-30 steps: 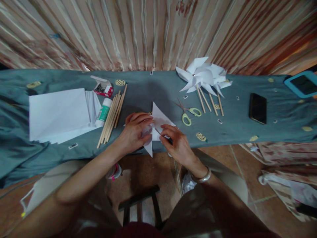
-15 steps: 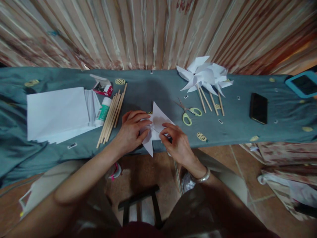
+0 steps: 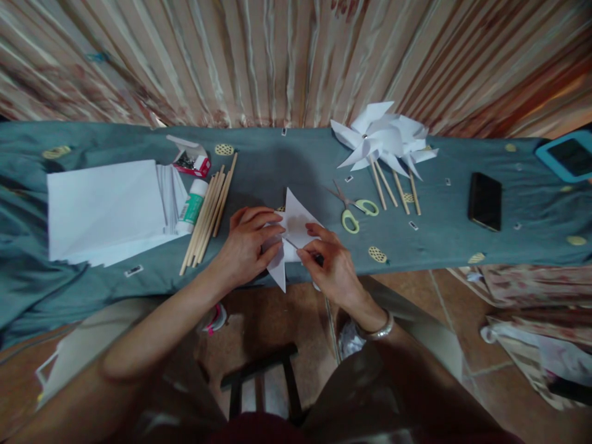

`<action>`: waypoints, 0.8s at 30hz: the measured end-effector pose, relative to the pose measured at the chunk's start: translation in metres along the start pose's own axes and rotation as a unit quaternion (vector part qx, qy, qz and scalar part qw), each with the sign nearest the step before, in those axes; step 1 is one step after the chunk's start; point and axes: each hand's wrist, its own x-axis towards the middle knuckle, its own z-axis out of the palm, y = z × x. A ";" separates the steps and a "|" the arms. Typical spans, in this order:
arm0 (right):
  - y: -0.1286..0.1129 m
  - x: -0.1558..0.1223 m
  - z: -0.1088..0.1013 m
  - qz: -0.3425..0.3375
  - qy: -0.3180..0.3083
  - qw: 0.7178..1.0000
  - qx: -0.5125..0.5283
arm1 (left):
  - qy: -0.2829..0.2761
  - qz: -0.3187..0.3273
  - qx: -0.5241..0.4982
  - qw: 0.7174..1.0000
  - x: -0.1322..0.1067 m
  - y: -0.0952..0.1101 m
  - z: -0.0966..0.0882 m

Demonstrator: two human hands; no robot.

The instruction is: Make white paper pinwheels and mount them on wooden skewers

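Note:
A white paper pinwheel (image 3: 297,221) with pointed blades lies between my hands at the near edge of the table. My left hand (image 3: 252,243) is closed on its left side, with fingertips pressing the folded paper near the centre. My right hand (image 3: 327,262) pinches a thin, dark, needle-like rod (image 3: 292,244) between thumb and forefinger. The rod slants toward the pinwheel's centre; whether its tip goes through the paper is too small to tell. Scissors (image 3: 352,208) with light green handles lie partly open to the right of the paper.
Wooden sticks (image 3: 210,216), a glue stick (image 3: 193,206), an open box of small metal pieces (image 3: 192,161) and white paper sheets (image 3: 106,209) lie left. Finished pinwheels (image 3: 382,139) on sticks lie back right, a black phone (image 3: 485,201) and a blue-framed device (image 3: 567,157) farther right.
The right hand's fingers have shifted slightly along the pinwheel, and more of the thin rod shows. The left hand stays on the paper, almost unmoved.

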 end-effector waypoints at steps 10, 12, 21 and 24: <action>0.001 0.004 0.002 0.001 -0.001 0.999 -0.037 | 0.024 -0.002 -0.007 1.000 0.000 -0.001 0.000; 0.001 0.004 0.002 -0.004 0.001 0.999 -0.037 | 0.031 -0.004 -0.007 0.999 0.001 -0.001 0.000; -0.001 0.008 0.002 -0.002 0.001 0.999 -0.047 | 0.034 -0.003 0.004 0.999 0.000 -0.001 -0.002; -0.002 0.009 0.001 0.005 -0.004 0.999 -0.052 | 0.017 -0.008 0.010 1.000 -0.001 -0.001 -0.001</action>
